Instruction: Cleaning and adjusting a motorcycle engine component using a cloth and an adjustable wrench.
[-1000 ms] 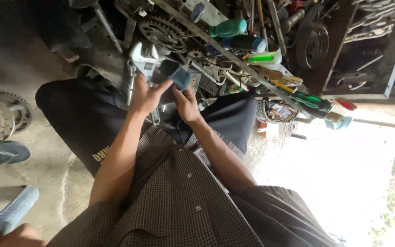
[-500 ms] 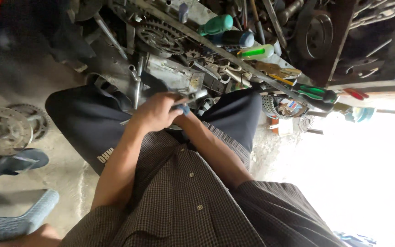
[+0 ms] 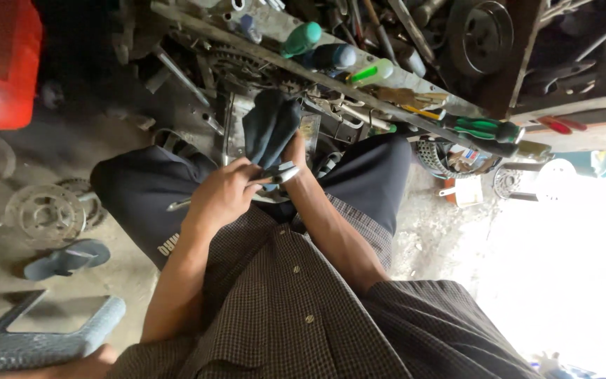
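The left hand (image 3: 226, 196) is closing around a small pale metal part (image 3: 285, 172) over the lap while the right hand (image 3: 294, 151) is pinching a dark blue cloth (image 3: 269, 130) against it, so the wiping looks partway done.

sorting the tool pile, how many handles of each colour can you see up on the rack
green handles: 3, a teal one, a light green one, a dark green screwdriver
blue handles: 1
red handles: 1
total: 5
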